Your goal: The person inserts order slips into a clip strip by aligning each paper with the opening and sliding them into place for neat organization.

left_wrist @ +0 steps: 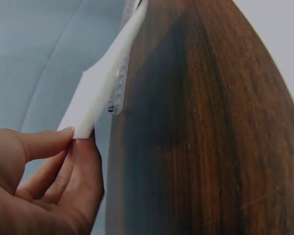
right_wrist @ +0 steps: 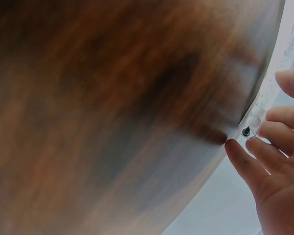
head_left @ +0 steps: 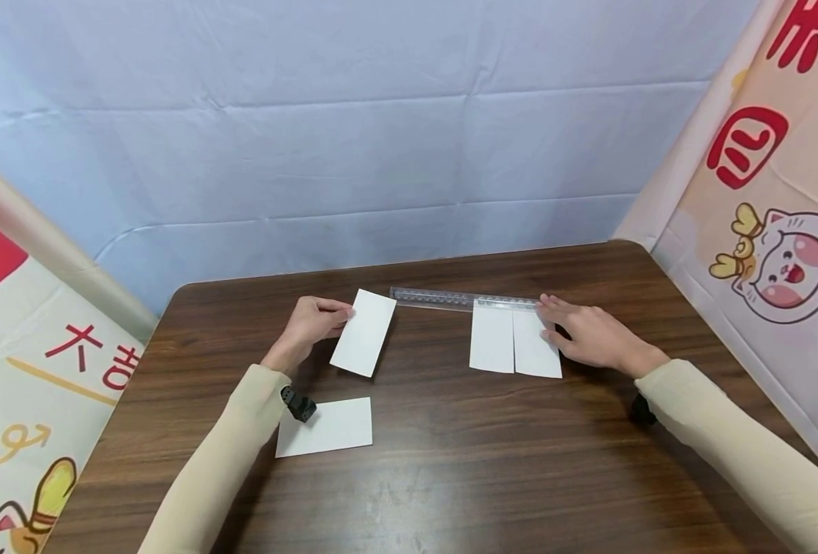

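Observation:
Between thumb and fingers, my left hand [head_left: 312, 319] pinches a white paper card [head_left: 363, 332] by its left edge, tilted above the table. The left wrist view shows the thumb on one face of this card [left_wrist: 95, 93] and fingers behind it. My right hand [head_left: 592, 332] lies with fingers extended at the right end of a clear plastic ruler [head_left: 432, 298]. Its thumb is over the right one of two white cards [head_left: 536, 350]. The left card [head_left: 492, 338] of that pair stands side by side with it, top edges along the ruler. Extended fingertips [right_wrist: 231, 143] touch around the ruler's end.
Another white card [head_left: 335, 427] lies on the brown wooden table [head_left: 450, 477], partly under the left wrist's black camera [head_left: 298, 404]. A pale cloth backdrop [head_left: 353, 154] hangs behind the far table edge. Printed banners [head_left: 762, 254] stand at both sides.

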### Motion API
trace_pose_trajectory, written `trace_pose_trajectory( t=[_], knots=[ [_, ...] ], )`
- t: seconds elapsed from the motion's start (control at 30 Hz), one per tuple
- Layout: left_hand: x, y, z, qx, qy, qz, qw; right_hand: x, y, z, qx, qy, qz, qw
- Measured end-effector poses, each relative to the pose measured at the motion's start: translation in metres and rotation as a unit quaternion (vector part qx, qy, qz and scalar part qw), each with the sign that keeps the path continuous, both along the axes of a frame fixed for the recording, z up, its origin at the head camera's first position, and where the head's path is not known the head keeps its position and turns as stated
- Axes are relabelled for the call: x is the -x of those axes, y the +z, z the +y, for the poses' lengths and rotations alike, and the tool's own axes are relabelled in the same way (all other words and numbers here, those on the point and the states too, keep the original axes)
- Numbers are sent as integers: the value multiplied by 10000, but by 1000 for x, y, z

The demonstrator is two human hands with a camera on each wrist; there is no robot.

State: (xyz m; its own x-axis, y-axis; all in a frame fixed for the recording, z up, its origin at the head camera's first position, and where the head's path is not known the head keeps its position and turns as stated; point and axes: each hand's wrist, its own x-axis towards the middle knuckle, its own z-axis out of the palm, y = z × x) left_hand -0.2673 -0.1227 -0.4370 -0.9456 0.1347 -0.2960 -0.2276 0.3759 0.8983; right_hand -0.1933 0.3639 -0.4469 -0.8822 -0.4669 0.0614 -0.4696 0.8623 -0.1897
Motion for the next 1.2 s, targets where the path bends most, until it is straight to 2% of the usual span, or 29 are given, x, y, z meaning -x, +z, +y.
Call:
trace_pose_trajectory(
  t=[0.4,0.8,1.03,1.2],
  knots=[
    [9,-6,2,269,256,-86,9993,0,0,0,-11,-8,-2,10000],
    [13,-8,4,-172,555,-398,9975,0,-1,1,-3,-20,-21,10000],
    [15,-12,4,-163,644,-522,9964,0,-1,1,7,5,16,10000],
    [16,-11,4,-161,705,-623,9954,1,-1,2,-29,13,39,10000]
  ],
)
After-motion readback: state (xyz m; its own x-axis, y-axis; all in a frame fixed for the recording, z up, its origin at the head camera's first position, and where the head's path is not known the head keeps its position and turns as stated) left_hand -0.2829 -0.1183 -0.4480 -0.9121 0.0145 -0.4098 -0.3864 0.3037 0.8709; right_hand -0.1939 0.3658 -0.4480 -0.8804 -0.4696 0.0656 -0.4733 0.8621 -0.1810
